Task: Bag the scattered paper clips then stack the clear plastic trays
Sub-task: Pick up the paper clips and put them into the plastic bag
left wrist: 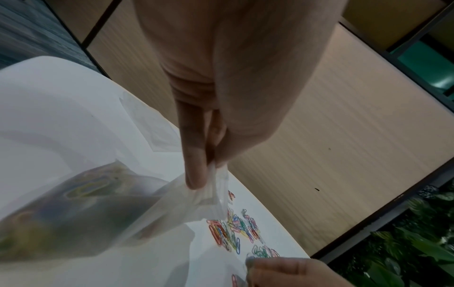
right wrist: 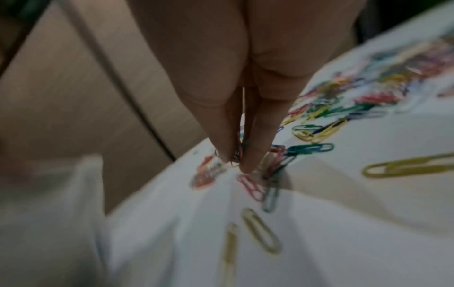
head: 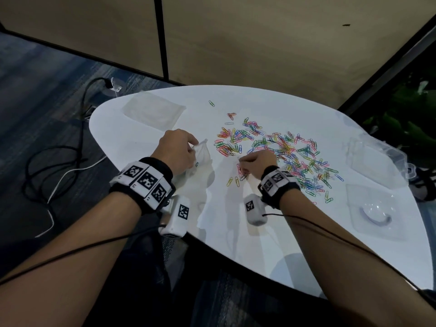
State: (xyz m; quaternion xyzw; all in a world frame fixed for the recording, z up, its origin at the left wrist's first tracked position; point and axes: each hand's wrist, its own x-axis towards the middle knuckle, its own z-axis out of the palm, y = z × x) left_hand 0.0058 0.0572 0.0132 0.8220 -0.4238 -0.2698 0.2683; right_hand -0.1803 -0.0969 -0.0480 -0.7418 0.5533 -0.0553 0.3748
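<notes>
bag (head: 203,154) in left grip, clips (right wrist: 237,153) in right

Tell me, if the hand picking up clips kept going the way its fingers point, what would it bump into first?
Probably the plastic bag that the left hand holds open. The right hand, pinching clips, points leftward at it, though depth is hard to judge.

The scattered wire paper clips (head: 278,152) come in red, pink, yellow, green, blue and white, lying on a plain white, glossy, rounded tabletop (head: 271,244). The frosted translucent plastic bag (left wrist: 103,209) shows blurred yellow, blue and red through its skin, while the clear moulded plastic trays (head: 370,213) are colourless with pale glints. Black wristbands carry white tags printed with black square-code patterns (head: 147,179); behind stand tan wall panels (head: 259,38) with black edging and blue-grey streaked carpet (head: 35,90).
</notes>
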